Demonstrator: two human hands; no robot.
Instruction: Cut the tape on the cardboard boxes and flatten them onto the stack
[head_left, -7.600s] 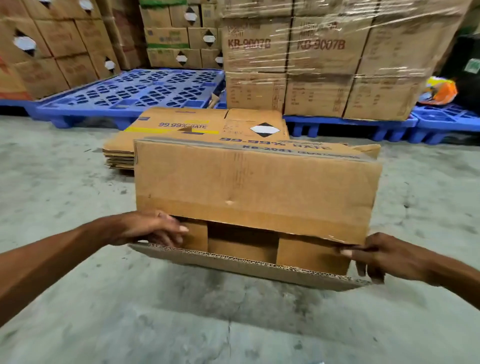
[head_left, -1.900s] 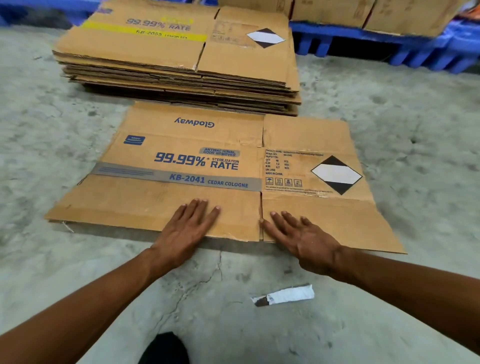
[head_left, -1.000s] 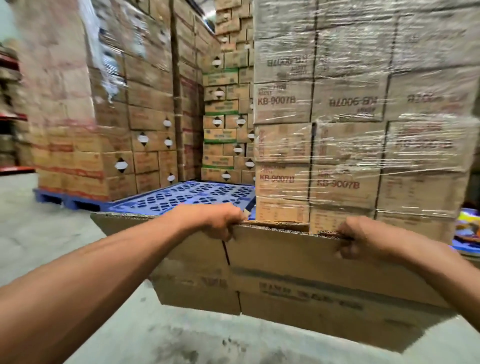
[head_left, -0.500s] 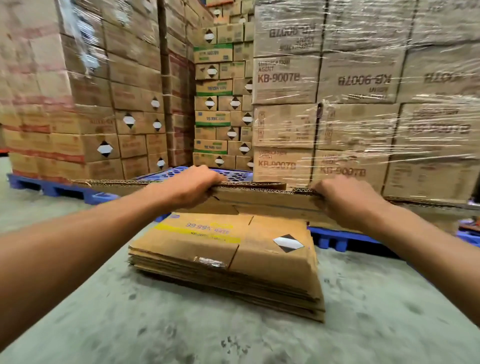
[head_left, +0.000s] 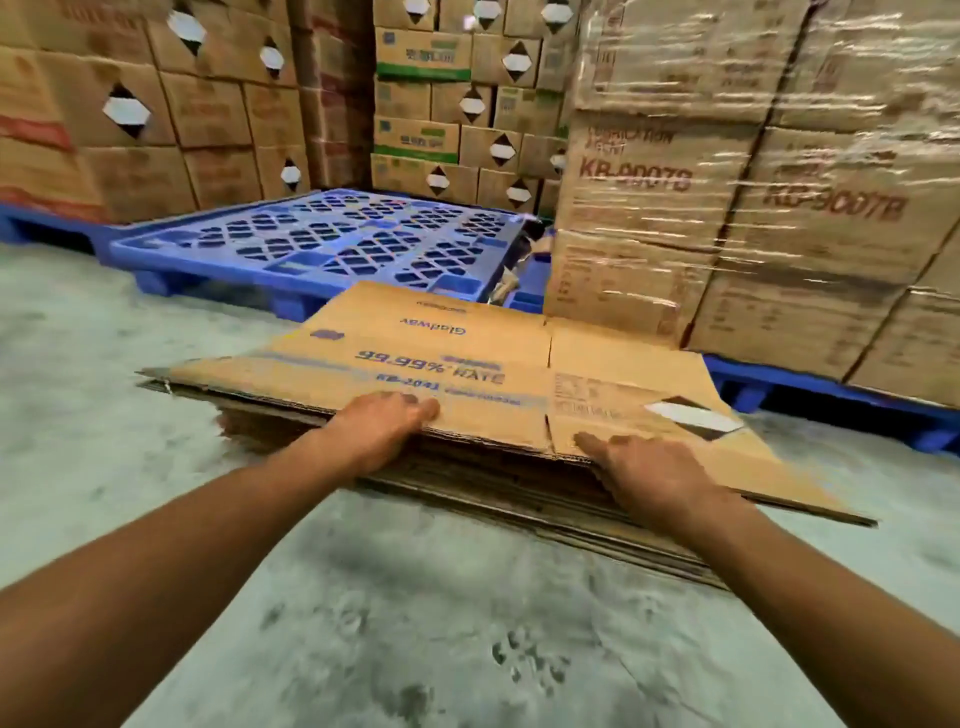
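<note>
Flattened box (head_left: 467, 374), tan w/ blue "99.99% RATE" print, lies on top of the stack (head_left: 519, 493) of other flat cartons on the concrete floor (head_left: 415, 649), near edge facing the person, right corner overhanging the pile a bit. Only one view, head cam, blurred in parts. Progress, as a judgement: this box looks cut & collapsed already and is being laid on the pile; what's left is letting go & maybe squaring it w/ the sheets below. Can't tell if more boxes wait to be cut; none in view apart from the wrapped pallet loads (head_left: 753, 182) and an empty blue pallet (head_left: 332, 244) behind. Left hand (head_left: 382, 428) sits at the near edge, arm stretched fwd, fingers together and curled over the edge, tips hidden under it. Right hand (head_left: 649, 470) rests palm-down on the right panel, fingers loosely spread and flat, pinching nothing.
</note>
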